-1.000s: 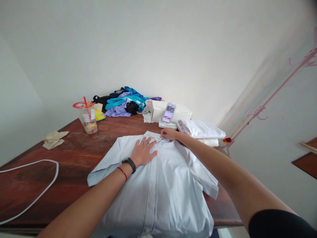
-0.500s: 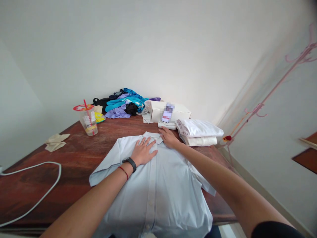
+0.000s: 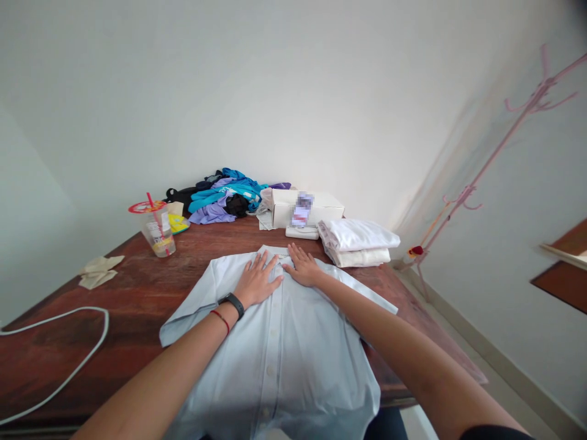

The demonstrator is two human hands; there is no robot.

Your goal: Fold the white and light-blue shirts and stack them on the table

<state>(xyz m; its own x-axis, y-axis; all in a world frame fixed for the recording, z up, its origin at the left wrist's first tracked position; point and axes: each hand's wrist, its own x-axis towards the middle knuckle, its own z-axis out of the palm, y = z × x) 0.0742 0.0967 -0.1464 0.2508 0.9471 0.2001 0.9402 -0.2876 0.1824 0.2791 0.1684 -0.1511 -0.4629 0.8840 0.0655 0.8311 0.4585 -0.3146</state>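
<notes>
Light blue shirt [image 3: 284,342] spread flat, front up, on the wooden table [image 3: 137,293], collar toward the wall, hem hanging over the near edge. Left hand [image 3: 257,282] flat and open on the shirt just below the collar, fingers spread, nothing gripped. Right hand [image 3: 302,269] also open and flat, beside the left one, touching the collar area.

Possible trouble, as a judgement only:
- Hem over the edge: with a hard push away or a pull, risk of the whole shirt sliding and new wrinkles near the buttons.
- Right sleeve close to the table corner: easy to slip off and drag the cloth.
- Cup [image 3: 157,232] with straw near the left sleeve: a wide sweep of the arm enough to tip it and wet the shirt.
- Cable [image 3: 68,348] on the left, well apart, little danger.
</notes>
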